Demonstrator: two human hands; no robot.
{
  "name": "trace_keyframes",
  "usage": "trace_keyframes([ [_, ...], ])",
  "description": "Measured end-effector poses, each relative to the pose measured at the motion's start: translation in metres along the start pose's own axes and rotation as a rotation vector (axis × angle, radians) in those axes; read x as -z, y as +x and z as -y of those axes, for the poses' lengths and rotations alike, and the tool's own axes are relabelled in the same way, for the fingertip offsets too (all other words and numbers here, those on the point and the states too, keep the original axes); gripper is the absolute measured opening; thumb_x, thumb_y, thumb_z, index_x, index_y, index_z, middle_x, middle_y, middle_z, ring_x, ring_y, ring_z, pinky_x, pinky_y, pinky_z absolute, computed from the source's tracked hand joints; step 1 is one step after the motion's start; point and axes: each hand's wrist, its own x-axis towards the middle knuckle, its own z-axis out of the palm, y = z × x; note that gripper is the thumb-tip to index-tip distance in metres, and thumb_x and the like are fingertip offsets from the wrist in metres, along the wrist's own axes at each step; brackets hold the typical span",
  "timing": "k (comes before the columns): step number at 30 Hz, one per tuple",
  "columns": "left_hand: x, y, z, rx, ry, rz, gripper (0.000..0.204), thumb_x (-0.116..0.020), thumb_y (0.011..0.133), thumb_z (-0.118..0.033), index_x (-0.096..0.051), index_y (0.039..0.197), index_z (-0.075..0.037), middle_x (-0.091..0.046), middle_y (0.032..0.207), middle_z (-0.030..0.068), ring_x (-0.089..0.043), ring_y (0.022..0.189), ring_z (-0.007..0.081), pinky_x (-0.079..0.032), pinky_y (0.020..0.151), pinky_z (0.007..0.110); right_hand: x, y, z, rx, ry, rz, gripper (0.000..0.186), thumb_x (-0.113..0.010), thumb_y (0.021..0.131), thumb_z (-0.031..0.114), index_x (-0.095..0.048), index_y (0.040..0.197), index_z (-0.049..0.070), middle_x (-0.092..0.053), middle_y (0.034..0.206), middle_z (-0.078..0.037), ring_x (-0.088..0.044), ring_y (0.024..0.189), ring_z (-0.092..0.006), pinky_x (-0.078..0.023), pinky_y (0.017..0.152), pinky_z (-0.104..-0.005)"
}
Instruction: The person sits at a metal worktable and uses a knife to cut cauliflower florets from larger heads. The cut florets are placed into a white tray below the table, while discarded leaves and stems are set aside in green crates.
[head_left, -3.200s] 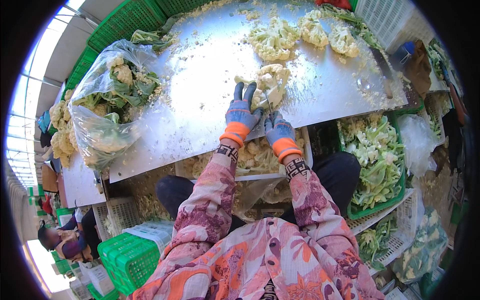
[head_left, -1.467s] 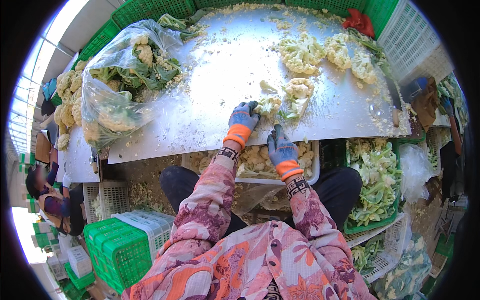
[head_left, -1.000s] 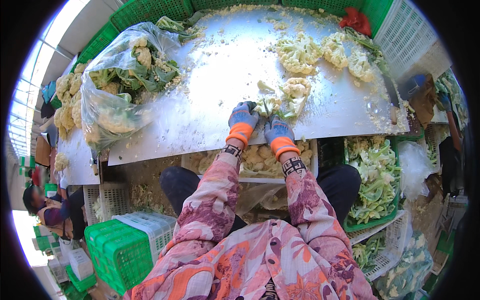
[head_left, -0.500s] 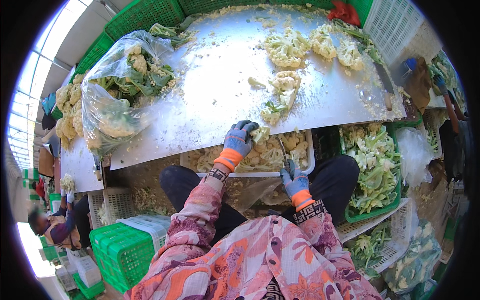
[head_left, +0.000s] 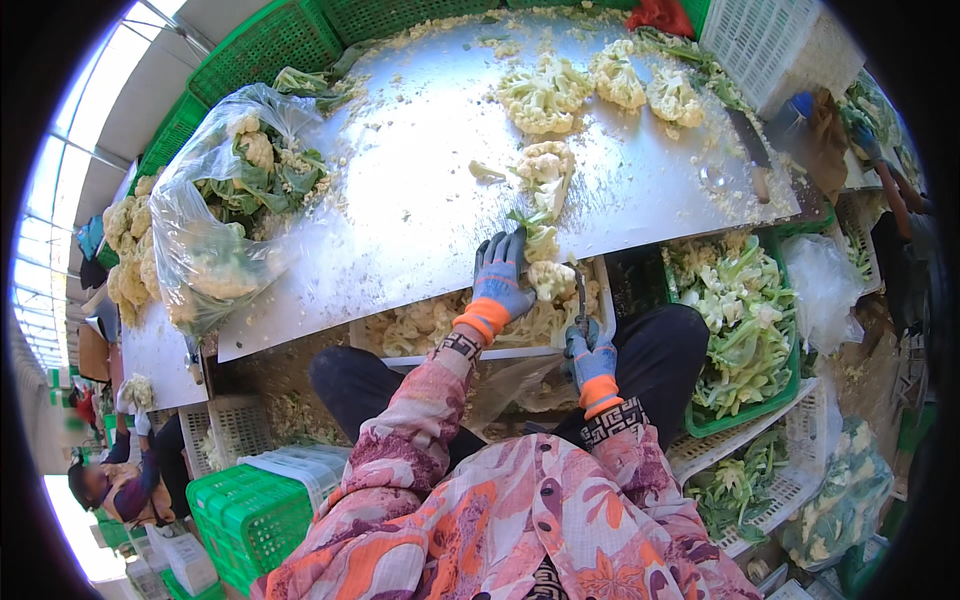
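My left hand (head_left: 500,275), in a grey-blue glove with an orange cuff, lies at the near edge of the metal table with its fingers stretched out. Beside its fingertips is a small cauliflower piece (head_left: 541,244) at the table edge. A pale floret (head_left: 551,281) shows next to the palm, over the white tray (head_left: 612,318) of cut florets; whether the hand touches it I cannot tell. My right hand (head_left: 591,355), gloved alike, is closed round a small knife (head_left: 581,290) pointing up over the tray's right side. Farther up the table lies a larger cauliflower chunk (head_left: 546,168).
Big cauliflower pieces (head_left: 545,95) and a large knife (head_left: 750,150) lie on the table (head_left: 400,200). A clear bag (head_left: 225,215) of cauliflower stands left. A green crate (head_left: 740,425) of trimmings sits right. Another person (head_left: 125,480) works at far left.
My left hand has let go of the floret and stretched its fingers up toward the table piece. The right hand, still with the knife, has shifted slightly. The whole view has turned a little.
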Motion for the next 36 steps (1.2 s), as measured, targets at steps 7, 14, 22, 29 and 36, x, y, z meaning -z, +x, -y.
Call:
trace_keyframes([
  [7,0.026,0.004,-0.01,-0.114,-0.166,-0.244,0.044,-0.055,0.062,0.009,-0.064,0.101,-0.009,-0.058,0.108,0.0121,-0.053,0.105,0.0328,-0.045,0.091,0.039,0.003,0.004,0.003,0.039,-0.146,-0.061,0.038,-0.062,0.086,0.029,-0.057,0.117,0.008,-0.065,0.084,-0.01,-0.061,0.065,-0.0226,-0.048,0.058,-0.0347],
  [14,0.021,0.125,-0.002,-0.106,-0.085,-0.386,0.055,-0.066,0.076,-0.017,-0.05,0.128,-0.018,-0.049,0.129,0.0142,-0.05,0.114,0.0341,-0.043,0.094,0.041,0.003,0.006,-0.003,0.253,-0.37,-0.141,0.042,-0.059,0.087,0.028,-0.054,0.122,0.005,-0.065,0.098,-0.019,-0.062,0.091,-0.0354,-0.048,0.079,-0.0398],
  [22,0.005,0.177,0.005,0.151,-0.181,0.113,0.066,-0.074,0.065,-0.016,-0.053,0.127,-0.02,-0.05,0.123,0.0168,-0.051,0.111,0.0352,-0.045,0.094,0.037,-0.004,-0.009,0.015,0.553,-0.49,-0.056,0.049,-0.057,0.088,0.027,-0.045,0.131,0.007,-0.067,0.096,-0.014,-0.065,0.084,-0.0317,-0.05,0.072,-0.0404],
  [29,0.02,0.087,0.012,0.463,-0.164,-0.392,0.056,-0.079,0.064,-0.023,-0.057,0.114,-0.007,-0.05,0.11,0.0158,-0.056,0.097,0.031,-0.047,0.086,0.036,-0.011,-0.001,0.013,0.523,-0.433,-0.07,0.046,-0.058,0.088,0.023,-0.048,0.129,0.006,-0.067,0.096,-0.015,-0.065,0.084,-0.0323,-0.05,0.073,-0.0398],
  [36,0.026,0.038,0.029,0.535,-0.131,-0.515,0.063,-0.08,0.068,-0.04,-0.055,0.108,0.001,-0.051,0.106,0.0179,-0.055,0.094,0.0321,-0.047,0.081,0.038,-0.042,0.007,0.048,0.667,-0.401,-0.094,0.044,-0.057,0.088,0.024,-0.049,0.127,0.004,-0.067,0.092,-0.017,-0.065,0.081,-0.0344,-0.05,0.07,-0.0406],
])
